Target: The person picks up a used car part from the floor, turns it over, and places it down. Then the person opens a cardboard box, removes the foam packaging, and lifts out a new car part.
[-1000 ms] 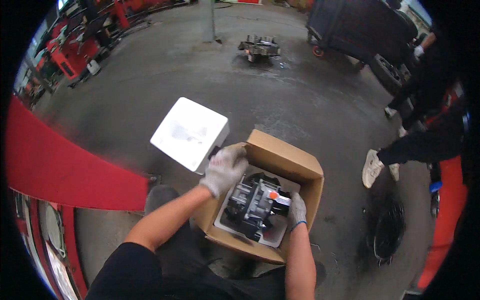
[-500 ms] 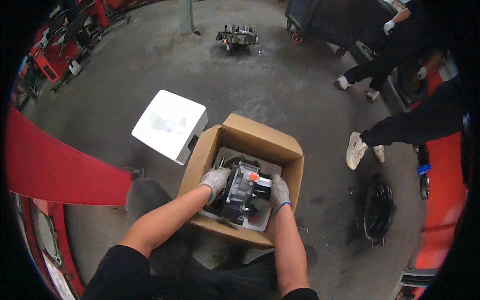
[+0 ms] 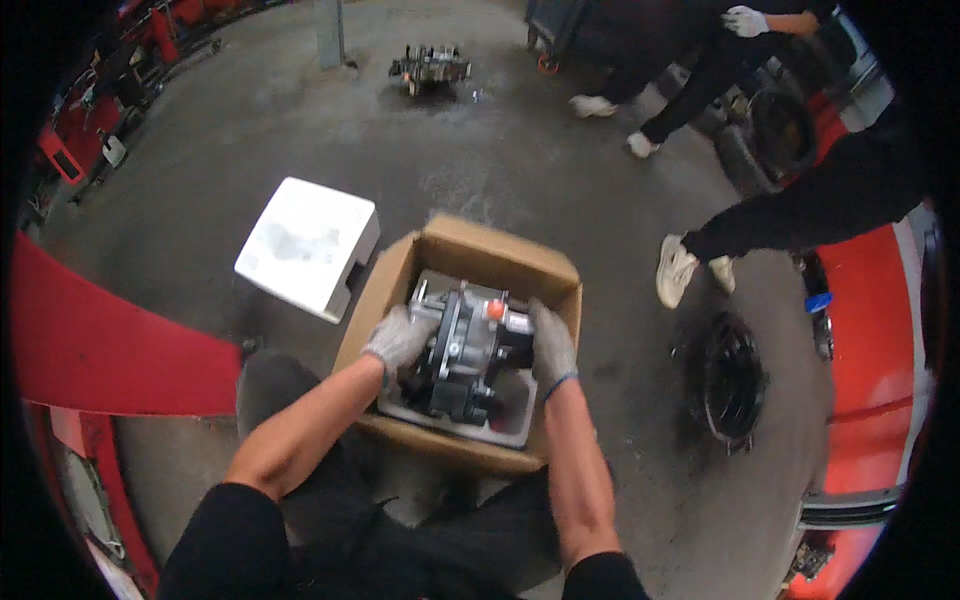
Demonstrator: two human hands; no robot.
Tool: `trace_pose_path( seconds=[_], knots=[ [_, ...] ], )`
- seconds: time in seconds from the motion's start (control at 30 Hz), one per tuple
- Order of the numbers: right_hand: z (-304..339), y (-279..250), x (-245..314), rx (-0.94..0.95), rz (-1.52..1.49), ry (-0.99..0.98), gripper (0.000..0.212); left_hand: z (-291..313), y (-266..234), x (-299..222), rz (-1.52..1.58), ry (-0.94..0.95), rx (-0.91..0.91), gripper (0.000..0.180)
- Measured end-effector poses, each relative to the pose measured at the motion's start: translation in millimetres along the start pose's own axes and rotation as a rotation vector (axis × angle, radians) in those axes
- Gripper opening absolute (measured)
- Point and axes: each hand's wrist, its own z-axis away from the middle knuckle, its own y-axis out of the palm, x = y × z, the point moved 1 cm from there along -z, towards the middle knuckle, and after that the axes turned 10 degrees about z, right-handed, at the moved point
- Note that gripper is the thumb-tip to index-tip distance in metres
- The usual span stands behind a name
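A silver and black metal machine part (image 3: 466, 345) with an orange cap is in an open cardboard box (image 3: 497, 248), above a white foam tray (image 3: 508, 425). My left hand (image 3: 402, 338), in a whitish knit glove, grips the part's left side. The same kind of glove covers my right hand (image 3: 552, 343), which is closed around the black right end. Both sets of fingertips are partly hidden behind the part. The box stands in front of my knees.
A white foam block (image 3: 308, 245) lies on the floor left of the box. Another mechanical assembly (image 3: 430, 68) sits farther off. A black ring-shaped part (image 3: 733, 380) is at the right. Two people stand at the upper right; a red panel (image 3: 110, 335) juts in from the left.
The machine part appears slightly raised from the foam tray, with both my hands still on it. The view has shifted, and the farther person has stepped to the left.
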Motion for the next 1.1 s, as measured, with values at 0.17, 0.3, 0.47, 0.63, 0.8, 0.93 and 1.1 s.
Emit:
trace_pose_path(
  seconds=[0.17, 0.3, 0.47, 0.63, 0.8, 0.93, 1.1],
  knots=[
    [43, -16, 12, -0.028, -0.110, -0.020, 0.059, 36, -17, -11, 0.057, -0.017, 0.140, 0.071],
    [23, -18, -3, -0.118, -0.207, -0.124, 0.057, 35, -7, -11, -0.070, 0.252, -0.170, 0.071],
    [42, -25, 22, -0.111, -0.370, -0.134, 0.055, 39, -19, -40, 0.017, 0.307, -0.089, 0.070],
    [53, -25, 7, -0.273, -0.100, -0.360, 0.050, 53, -21, -20, 0.098, 0.343, 0.024, 0.080],
    [27, -21, 6, -0.344, -0.160, -0.212, 0.056, 28, -9, -19, 0.013, 0.303, -0.102, 0.075],
    [44, -15, 23, -0.286, -0.112, -0.160, 0.059, 42, -12, -28, 0.097, 0.227, 0.015, 0.075],
    [82, -21, 38, -0.325, -0.082, -0.120, 0.057, 63, -25, -27, 0.064, 0.289, -0.125, 0.069]
  ],
)
